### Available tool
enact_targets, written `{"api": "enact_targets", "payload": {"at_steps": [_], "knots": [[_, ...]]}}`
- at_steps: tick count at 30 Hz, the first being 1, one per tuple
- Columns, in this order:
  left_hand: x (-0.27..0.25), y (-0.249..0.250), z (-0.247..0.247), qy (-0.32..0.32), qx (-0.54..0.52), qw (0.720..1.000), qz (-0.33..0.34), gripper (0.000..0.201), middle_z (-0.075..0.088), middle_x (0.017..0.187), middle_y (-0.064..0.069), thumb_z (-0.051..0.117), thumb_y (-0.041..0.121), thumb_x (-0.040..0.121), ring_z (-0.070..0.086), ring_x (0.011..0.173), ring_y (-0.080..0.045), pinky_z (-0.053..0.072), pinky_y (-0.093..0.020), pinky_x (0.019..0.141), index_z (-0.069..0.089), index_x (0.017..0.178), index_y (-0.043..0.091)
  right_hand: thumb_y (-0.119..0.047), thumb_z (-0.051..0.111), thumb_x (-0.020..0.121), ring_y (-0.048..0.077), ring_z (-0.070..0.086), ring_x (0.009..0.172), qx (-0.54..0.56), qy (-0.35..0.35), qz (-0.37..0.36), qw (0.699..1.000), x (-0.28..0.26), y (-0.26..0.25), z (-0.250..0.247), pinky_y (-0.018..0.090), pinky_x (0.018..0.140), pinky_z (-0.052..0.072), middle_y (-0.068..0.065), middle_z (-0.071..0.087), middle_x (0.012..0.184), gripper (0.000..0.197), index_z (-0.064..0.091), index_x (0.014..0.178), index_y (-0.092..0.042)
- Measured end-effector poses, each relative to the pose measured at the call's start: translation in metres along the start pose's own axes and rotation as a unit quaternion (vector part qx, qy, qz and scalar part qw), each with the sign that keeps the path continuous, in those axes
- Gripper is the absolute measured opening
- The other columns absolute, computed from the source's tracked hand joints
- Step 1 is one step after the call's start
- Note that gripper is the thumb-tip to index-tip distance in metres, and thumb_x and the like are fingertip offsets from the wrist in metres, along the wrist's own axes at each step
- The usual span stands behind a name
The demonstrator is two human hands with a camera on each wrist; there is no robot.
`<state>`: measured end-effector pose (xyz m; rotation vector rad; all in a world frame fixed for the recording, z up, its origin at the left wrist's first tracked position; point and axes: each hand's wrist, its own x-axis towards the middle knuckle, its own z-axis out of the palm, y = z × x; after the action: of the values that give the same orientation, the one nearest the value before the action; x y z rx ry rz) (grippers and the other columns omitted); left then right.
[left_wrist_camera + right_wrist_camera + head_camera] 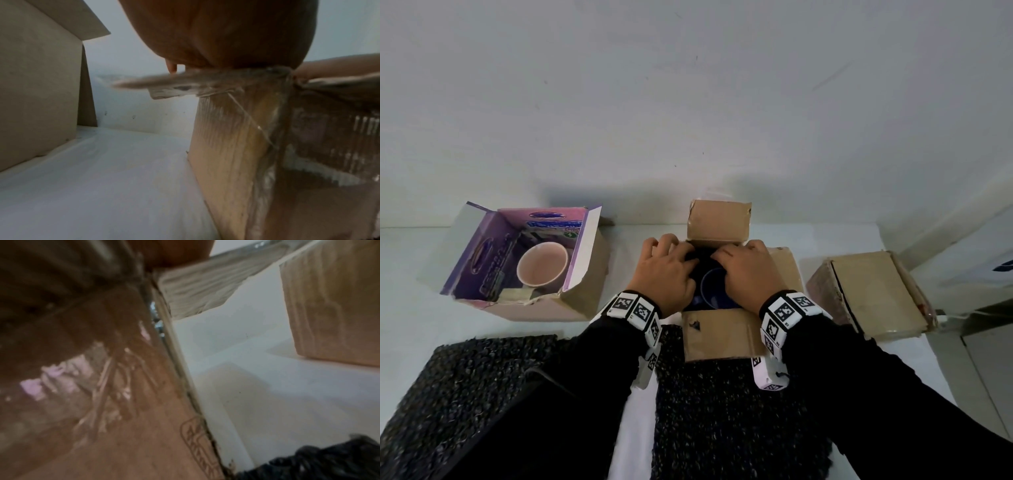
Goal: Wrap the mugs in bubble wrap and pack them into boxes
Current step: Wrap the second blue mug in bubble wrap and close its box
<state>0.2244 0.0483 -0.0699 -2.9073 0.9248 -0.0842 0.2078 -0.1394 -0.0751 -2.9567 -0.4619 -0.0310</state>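
Landmark: open brown box (722, 337), middle of the white surface (407, 260), flaps spread, near flap lying towards the viewer
Dark mug (714, 284): stood inside the open brown box, mouth up, blue inside, partly hidden under both hands; wrap around it not discernible
Left hand (666, 270): laid over the left side of the open brown box, fingers curled down onto the dark contents; actual grip on the mug could not be told; in the left wrist view, palm (226, 32) pressed on a taped flap edge
Right hand (744, 274): laid over the right side of the open brown box, fingers bent down at the mug's rim; grip likewise could not be told
Purple box (517, 260): left of the open brown box, well apart, flaps up
Pink mug (542, 265): sat upright inside the purple box, bare, mouth up
Closed brown box (869, 291): right of the open brown box, just beside it, not touching, lid shut
Dark mat (722, 411): in front of the open brown box, under its near flap, black and nubbly
Sleeves: black, with white marker bands (784, 315) on both wrists
Wrist views: blurred, mostly cardboard and shiny tape
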Motion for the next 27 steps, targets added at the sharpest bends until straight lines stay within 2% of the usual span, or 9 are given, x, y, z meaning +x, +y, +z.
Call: {"api": "enact_targets", "payload": {"at_steps": [3, 5, 10, 15, 18, 20, 22, 24, 27], "knots": [[0.002, 0.0, 0.001, -0.019, 0.015, 1.0, -0.005, 0.056, 0.055, 0.125, 0.005, 0.025, 0.044, 0.078, 0.037, 0.117, -0.026, 0.021, -0.049, 0.098, 0.068, 0.112, 0.031, -0.017, 0.05, 0.081, 0.02, 0.057, 0.099, -0.03, -0.025, -0.013, 0.999, 0.0, 0.0, 0.0, 0.032, 0.095, 0.021, -0.003, 0.065, 0.115, 0.04, 0.06, 0.119, -0.021], [0.003, 0.001, 0.002, -0.019, 0.021, 1.0, -0.011, 0.056, 0.055, 0.125, 0.006, 0.024, 0.044, 0.079, 0.036, 0.119, -0.026, 0.018, -0.05, 0.1, 0.067, 0.113, 0.033, -0.017, 0.049, 0.082, 0.019, 0.057, 0.1, -0.014, -0.026, -0.013, 0.999, 0.0, 0.0, -0.003, 0.033, 0.095, 0.022, -0.003, 0.065, 0.115, 0.038, 0.062, 0.118, -0.021], [-0.001, 0.007, -0.007, 0.059, 0.012, 0.998, -0.018, 0.035, 0.067, 0.096, 0.012, 0.041, 0.04, 0.082, 0.05, 0.105, -0.021, 0.025, -0.044, 0.093, 0.074, 0.087, 0.029, -0.018, 0.05, 0.086, 0.017, 0.057, 0.102, 0.069, 0.043, 0.025, 0.996, -0.014, 0.003, -0.016, 0.035, 0.095, 0.03, -0.006, 0.065, 0.112, 0.03, 0.065, 0.112, -0.024], [-0.023, 0.025, -0.017, 0.074, -0.045, 0.996, -0.005, 0.046, 0.069, 0.089, 0.011, 0.032, 0.05, 0.088, 0.057, 0.089, -0.019, 0.034, -0.041, 0.086, 0.072, 0.087, 0.028, -0.017, 0.054, 0.083, 0.018, 0.058, 0.084, 0.145, 0.108, 0.046, 0.982, -0.052, 0.005, -0.029, 0.036, 0.08, 0.044, -0.004, 0.066, 0.091, 0.018, 0.067, 0.095, -0.021], [-0.047, 0.041, -0.015, 0.084, -0.085, 0.993, 0.007, 0.045, 0.068, 0.086, 0.008, 0.034, 0.053, 0.089, 0.061, 0.082, -0.019, 0.036, -0.037, 0.08, 0.07, 0.087, 0.027, -0.016, 0.058, 0.081, 0.018, 0.056, 0.084, 0.181, 0.123, 0.055, 0.974, -0.087, 0.0, -0.025, 0.035, 0.073, 0.046, -0.003, 0.065, 0.089, 0.015, 0.067, 0.093, -0.019], [-0.067, 0.05, -0.008, 0.112, -0.119, 0.986, 0.019, 0.038, 0.068, 0.094, 0.006, 0.041, 0.05, 0.091, 0.061, 0.087, -0.02, 0.04, -0.038, 0.083, 0.069, 0.096, 0.026, -0.016, 0.059, 0.08, 0.018, 0.056, 0.087, 0.183, 0.149, 0.057, 0.97, -0.112, -0.005, -0.019, 0.034, 0.075, 0.045, -0.002, 0.064, 0.09, 0.014, 0.066, 0.092, -0.018], [-0.087, 0.057, -0.002, 0.155, -0.149, 0.976, 0.029, 0.031, 0.064, 0.112, 0.003, 0.048, 0.042, 0.091, 0.057, 0.099, -0.021, 0.04, -0.038, 0.085, 0.066, 0.109, 0.022, -0.015, 0.061, 0.08, 0.019, 0.054, 0.087, 0.174, 0.178, 0.069, 0.966, -0.138, -0.011, -0.011, 0.032, 0.074, 0.043, -0.002, 0.062, 0.092, 0.012, 0.065, 0.091, -0.017], [-0.108, 0.065, 0.003, 0.192, -0.157, 0.968, 0.037, 0.027, 0.057, 0.123, -0.001, 0.057, 0.033, 0.088, 0.05, 0.106, -0.024, 0.039, -0.037, 0.081, 0.064, 0.111, 0.02, -0.015, 0.061, 0.08, 0.019, 0.053, 0.087, 0.184, 0.189, 0.087, 0.961, -0.165, -0.02, 0.001, 0.033, 0.074, 0.044, -0.002, 0.059, 0.092, 0.012, 0.062, 0.091, -0.017], [-0.137, 0.074, 0.011, 0.197, -0.154, 0.968, 0.033, 0.027, 0.054, 0.119, -0.003, 0.062, 0.03, 0.083, 0.049, 0.103, -0.026, 0.039, -0.038, 0.078, 0.064, 0.108, 0.022, -0.031, 0.054, 0.081, 0.02, 0.054, 0.09, 0.202, 0.121, 0.125, 0.964, -0.202, -0.034, 0.025, 0.038, 0.076, 0.046, -0.004, 0.057, 0.092, 0.017, 0.06, 0.094, -0.021]]}}
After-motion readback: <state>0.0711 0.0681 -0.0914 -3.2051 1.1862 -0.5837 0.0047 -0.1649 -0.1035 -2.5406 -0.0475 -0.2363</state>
